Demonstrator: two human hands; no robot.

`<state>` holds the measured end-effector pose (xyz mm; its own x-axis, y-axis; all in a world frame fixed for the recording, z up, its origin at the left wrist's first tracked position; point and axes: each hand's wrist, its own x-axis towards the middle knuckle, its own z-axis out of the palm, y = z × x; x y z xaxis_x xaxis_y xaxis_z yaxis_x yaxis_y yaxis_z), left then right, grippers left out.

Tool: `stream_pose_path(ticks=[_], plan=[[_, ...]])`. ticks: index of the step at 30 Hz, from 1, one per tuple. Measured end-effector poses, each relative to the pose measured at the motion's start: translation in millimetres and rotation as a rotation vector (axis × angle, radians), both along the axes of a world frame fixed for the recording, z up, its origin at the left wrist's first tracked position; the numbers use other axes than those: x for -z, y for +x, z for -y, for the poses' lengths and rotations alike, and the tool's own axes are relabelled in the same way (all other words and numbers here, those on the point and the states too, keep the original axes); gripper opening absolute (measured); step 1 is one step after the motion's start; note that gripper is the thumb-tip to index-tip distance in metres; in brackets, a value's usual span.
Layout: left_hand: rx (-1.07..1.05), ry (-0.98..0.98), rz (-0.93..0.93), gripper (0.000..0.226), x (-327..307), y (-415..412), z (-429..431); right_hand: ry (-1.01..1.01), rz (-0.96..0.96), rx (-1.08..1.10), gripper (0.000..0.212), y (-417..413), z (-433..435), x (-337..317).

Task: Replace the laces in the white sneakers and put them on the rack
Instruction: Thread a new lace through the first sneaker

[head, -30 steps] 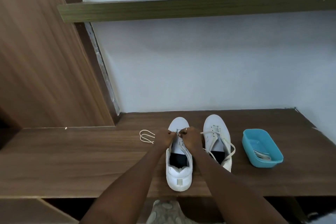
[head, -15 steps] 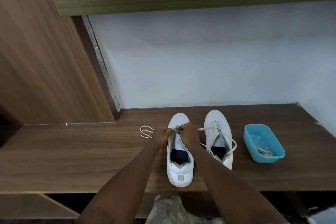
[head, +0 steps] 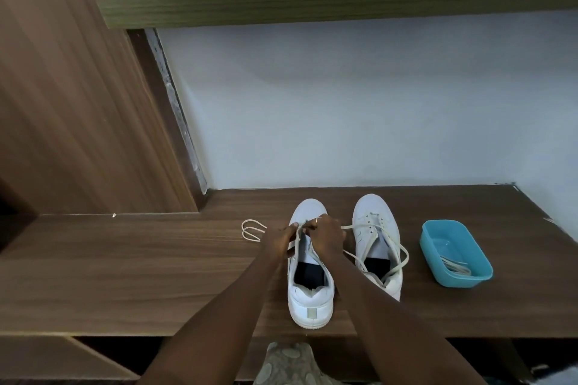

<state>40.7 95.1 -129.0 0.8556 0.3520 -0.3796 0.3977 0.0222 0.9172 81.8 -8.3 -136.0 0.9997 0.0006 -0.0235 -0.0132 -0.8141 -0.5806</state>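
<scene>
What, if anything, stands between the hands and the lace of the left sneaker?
Nothing visible. The left hand and right hand pinch the lace over the front of the left sneaker; the right sneaker and blue tub sit off to the right.

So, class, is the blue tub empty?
No, the blue tub holds a bundle of pale laces at its near end.

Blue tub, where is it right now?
In the head view the blue tub sits on the wooden shelf, just right of the right-hand sneaker, with laces inside.
</scene>
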Motion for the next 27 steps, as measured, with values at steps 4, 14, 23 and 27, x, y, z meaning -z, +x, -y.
stream_pose_path(ticks=[4,14,23,27], plan=[[-0.031,0.075,0.039,0.017,1.7,2.7,3.1,0.001,-0.012,-0.013,0.021,-4.5,-0.3,0.9],[-0.222,0.163,0.018,0.019,5.9,8.7,17.9,-0.065,0.037,-0.127,0.034,-22.5,7.6,-2.2],[-0.379,-0.018,0.208,0.023,-7.3,1.7,23.9,-0.279,0.501,-0.391,0.021,-44.6,18.6,0.9],[-0.265,0.277,0.085,0.017,-11.1,1.9,16.2,-0.336,0.272,-0.42,0.016,-49.5,19.1,-2.2]])
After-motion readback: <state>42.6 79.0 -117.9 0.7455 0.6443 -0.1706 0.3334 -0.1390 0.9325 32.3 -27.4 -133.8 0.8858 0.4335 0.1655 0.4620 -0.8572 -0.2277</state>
